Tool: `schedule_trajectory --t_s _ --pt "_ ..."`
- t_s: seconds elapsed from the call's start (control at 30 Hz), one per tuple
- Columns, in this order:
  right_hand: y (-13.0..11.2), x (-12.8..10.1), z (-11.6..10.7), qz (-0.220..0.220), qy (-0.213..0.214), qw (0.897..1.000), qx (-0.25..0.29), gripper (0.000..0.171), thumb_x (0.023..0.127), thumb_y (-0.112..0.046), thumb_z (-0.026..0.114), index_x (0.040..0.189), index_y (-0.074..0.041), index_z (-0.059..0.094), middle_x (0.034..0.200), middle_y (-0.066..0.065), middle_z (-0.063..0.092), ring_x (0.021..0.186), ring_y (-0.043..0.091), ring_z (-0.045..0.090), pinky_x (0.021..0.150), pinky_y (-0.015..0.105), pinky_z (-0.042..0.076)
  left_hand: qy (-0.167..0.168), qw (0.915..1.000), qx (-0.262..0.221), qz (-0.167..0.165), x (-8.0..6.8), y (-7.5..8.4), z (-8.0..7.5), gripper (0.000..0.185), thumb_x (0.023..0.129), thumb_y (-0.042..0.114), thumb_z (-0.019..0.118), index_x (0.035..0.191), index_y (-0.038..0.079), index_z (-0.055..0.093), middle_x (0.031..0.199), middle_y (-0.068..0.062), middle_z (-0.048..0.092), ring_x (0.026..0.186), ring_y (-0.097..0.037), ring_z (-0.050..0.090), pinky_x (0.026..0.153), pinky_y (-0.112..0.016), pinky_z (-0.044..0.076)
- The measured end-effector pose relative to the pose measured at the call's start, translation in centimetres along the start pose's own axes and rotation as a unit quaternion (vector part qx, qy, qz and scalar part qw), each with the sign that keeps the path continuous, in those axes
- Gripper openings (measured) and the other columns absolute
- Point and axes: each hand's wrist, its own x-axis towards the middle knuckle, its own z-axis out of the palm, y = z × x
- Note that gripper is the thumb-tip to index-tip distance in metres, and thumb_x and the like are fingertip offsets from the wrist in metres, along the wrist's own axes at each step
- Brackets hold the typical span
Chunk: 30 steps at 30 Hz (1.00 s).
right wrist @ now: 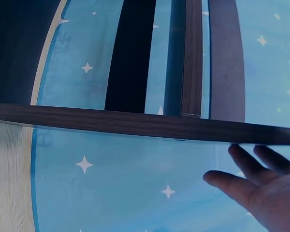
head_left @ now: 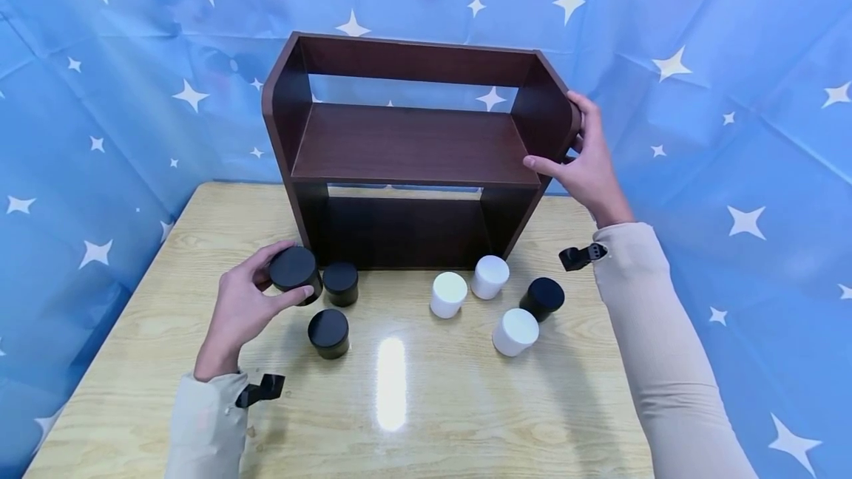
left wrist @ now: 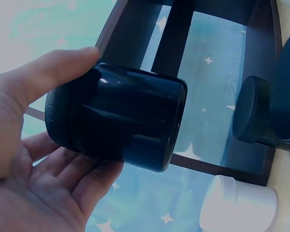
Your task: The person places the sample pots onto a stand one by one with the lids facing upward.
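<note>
My left hand (head_left: 242, 305) grips a black lidded jar (left wrist: 118, 116), thumb on one side and fingers on the other. The jar is at the front left corner of a dark brown two-tier shelf (head_left: 406, 143), above the table and beside another black jar (head_left: 341, 284). Out at the shelf's right side panel (right wrist: 135, 123) is my right hand (head_left: 592, 168). Its thumb lies over the inner side and its fingers reach along the outer side. The right wrist view shows those fingers spread and nearly straight, one fingertip right at the panel's edge.
In front of the shelf's left part stands a black jar (head_left: 328, 333). To the right are three white jars, one nearest the shelf (head_left: 490, 276), one left of it (head_left: 449, 294), one in front (head_left: 515, 332), plus a black jar (head_left: 542, 299). A starry blue cloth (head_left: 732, 94) hangs behind the wooden table (head_left: 373, 420).
</note>
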Motion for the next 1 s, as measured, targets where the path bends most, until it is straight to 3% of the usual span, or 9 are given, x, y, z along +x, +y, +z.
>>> schedule_trajectory --t_s 0.37,0.6,0.7,0.83,1.0 --pt "0.0 0.0 -0.1 0.003 0.003 1.000 -0.006 0.100 0.080 -0.027 0.084 0.155 -0.044 0.020 0.159 -0.004 0.034 0.142 0.027 0.039 0.110 0.060 0.043 0.001 1.0000 -0.006 0.002 1.1 2.1 -0.1 0.070 0.080 0.024 0.086 0.143 0.020 0.056 0.124 -0.011 0.069 0.092 0.012 0.063 0.088 -0.001 0.045" --pt "0.0 -0.1 -0.1 0.004 0.002 1.000 -0.006 0.099 0.080 -0.027 0.084 0.154 -0.045 0.020 0.160 -0.005 0.034 0.142 0.028 0.039 0.110 0.061 0.044 0.019 0.9998 -0.007 0.008 1.9 3.3 0.0 0.069 0.080 0.025 0.085 0.143 0.020 0.056 0.132 -0.013 0.067 0.107 -0.026 0.073 0.083 -0.001 0.047" --pt "0.0 0.0 -0.1 0.004 0.002 1.000 -0.006 0.099 0.080 -0.027 0.084 0.154 -0.045 0.020 0.160 -0.005 0.033 0.142 0.029 0.039 0.110 0.061 0.044 0.022 0.9997 -0.003 0.013 2.3 3.9 -0.1 0.070 0.080 0.026 0.085 0.144 0.018 0.056 0.132 -0.014 0.067 0.109 -0.032 0.072 0.083 -0.001 0.045" --pt "0.1 0.0 -0.1 0.002 0.003 1.000 -0.007 0.099 0.080 -0.027 0.084 0.154 -0.045 0.020 0.160 -0.006 0.032 0.142 0.029 0.039 0.110 0.061 0.043 0.025 0.9995 0.005 0.020 2.7 4.6 -0.4 0.069 0.080 0.026 0.085 0.143 0.019 0.056 0.130 -0.012 0.068 0.105 -0.026 0.074 0.082 -0.003 0.047" --pt "0.1 0.1 -0.1 -0.004 0.004 1.000 -0.008 0.099 0.080 -0.028 0.084 0.154 -0.044 0.021 0.160 -0.005 0.033 0.143 0.029 0.038 0.111 0.061 0.042 0.030 0.9992 0.001 0.027 3.2 5.5 -0.9 0.069 0.079 0.027 0.086 0.142 0.021 0.058 0.129 -0.009 0.068 0.093 0.004 0.068 0.083 -0.005 0.049"
